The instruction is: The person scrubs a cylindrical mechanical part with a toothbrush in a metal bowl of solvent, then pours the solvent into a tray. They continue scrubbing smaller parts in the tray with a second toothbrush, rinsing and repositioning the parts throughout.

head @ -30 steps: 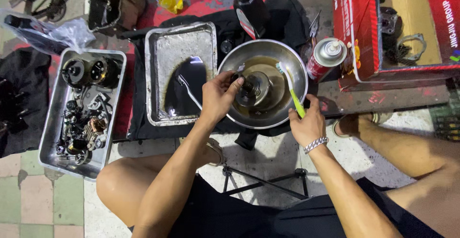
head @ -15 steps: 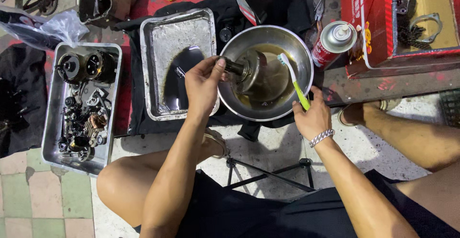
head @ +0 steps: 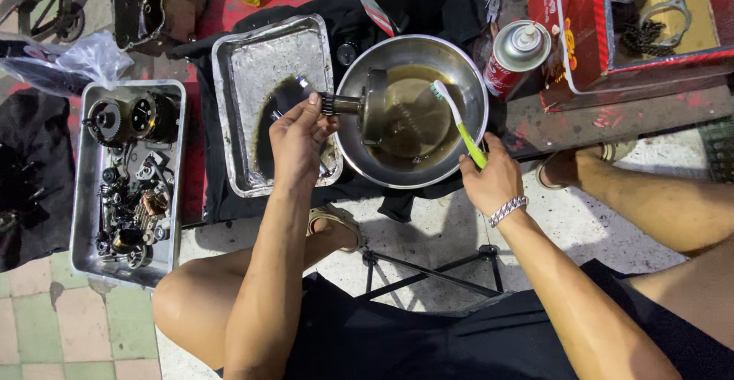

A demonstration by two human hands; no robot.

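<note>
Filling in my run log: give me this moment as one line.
left hand: holds geared shaft over bowl | right hand: holds toothbrush, bristles over murky liquid | empty tray left of bowl

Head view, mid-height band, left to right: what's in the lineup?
Tray of dark engine parts → flat metal tray → left hand gripping a geared shaft part → steel bowl of murky liquid → green-handled toothbrush in right hand → spray can → red cardboard box.

Trays (head: 271, 108), bowl (head: 466, 82) on floor (head: 451, 227)
</note>
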